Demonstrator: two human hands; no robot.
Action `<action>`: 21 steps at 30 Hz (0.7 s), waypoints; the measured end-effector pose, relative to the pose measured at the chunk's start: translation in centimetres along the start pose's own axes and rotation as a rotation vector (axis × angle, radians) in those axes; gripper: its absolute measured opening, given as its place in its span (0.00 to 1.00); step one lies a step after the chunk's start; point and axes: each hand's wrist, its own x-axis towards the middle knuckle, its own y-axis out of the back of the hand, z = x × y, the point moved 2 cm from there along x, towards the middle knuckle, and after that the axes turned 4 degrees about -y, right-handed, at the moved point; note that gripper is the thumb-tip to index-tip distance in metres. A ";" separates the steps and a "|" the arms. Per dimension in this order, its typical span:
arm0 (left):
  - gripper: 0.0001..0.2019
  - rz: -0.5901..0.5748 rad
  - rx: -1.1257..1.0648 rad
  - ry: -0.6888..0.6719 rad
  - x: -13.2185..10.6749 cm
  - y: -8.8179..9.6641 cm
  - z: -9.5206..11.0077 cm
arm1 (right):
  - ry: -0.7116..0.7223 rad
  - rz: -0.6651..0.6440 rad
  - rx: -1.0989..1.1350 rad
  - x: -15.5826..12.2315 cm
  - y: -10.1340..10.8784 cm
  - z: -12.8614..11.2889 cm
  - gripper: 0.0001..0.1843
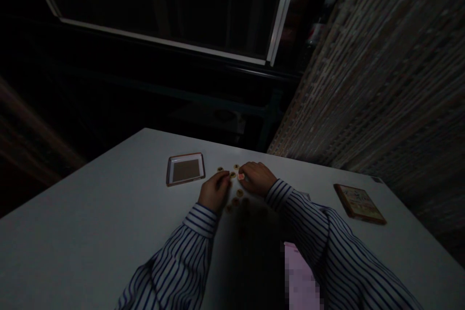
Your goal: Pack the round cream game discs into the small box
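Small round wooden discs with dark characters, which look like Chinese chess pieces, lie on the white table between my hands. My left hand [215,190] is closed, its bent fingertips right beside a dark-marked piece [233,175]; whether they grip anything is hidden. In my right hand [258,178], a red-marked piece [241,177] shows at the closed thumb and fingers. Beyond them are two more pieces, one at the left [220,169] and another at the back [236,166]. Several others, such as a nearer piece [240,193], lie toward me, partly in deep shadow.
An open shallow box tray [168,172] sits on the white table [109,203] at the left. To the right lies a flat box with a picture on it [359,203]. A bead-like curtain [363,82] hangs behind the table's right side. The room is dim.
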 end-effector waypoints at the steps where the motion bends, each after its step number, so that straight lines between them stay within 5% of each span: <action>1: 0.15 -0.013 -0.055 0.027 0.0 -0.2 0.3 | 0.006 0.016 0.004 -0.3 0.2 -0.1 0.10; 9: 0.17 -0.209 -0.484 0.227 0.0 -1.6 3.4 | 0.053 0.143 0.076 -2.5 1.4 0.1 0.13; 21: 0.16 -0.277 -0.581 0.251 0.0 -4.5 6.8 | 0.009 0.274 0.210 -6.5 2.9 3.0 0.13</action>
